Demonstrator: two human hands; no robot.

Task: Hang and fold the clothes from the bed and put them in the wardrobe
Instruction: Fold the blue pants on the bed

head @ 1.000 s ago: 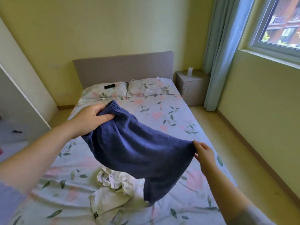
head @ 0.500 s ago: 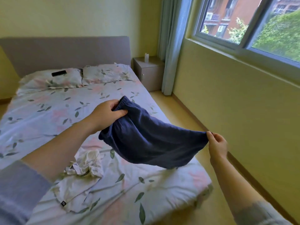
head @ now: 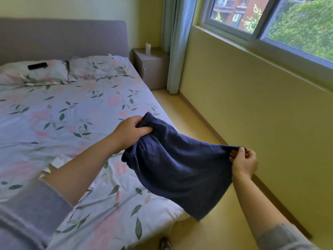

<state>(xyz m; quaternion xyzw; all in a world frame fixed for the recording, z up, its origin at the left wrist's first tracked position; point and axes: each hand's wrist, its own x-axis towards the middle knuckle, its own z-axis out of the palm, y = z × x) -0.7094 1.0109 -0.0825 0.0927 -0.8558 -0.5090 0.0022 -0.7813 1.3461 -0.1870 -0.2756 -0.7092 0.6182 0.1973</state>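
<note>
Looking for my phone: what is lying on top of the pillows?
A flat black thing, maybe a phone, lies on the left-hand pillow. Anything under it is covered.

I see a strip of floor point(head: 195, 123) running between the bed point(head: 54, 114) and the window wall point(head: 252, 114), closed at its far end by the nightstand point(head: 153, 69) and curtain point(head: 175, 51). The blue shorts point(head: 180, 168) I hold hang across its near end.
</note>
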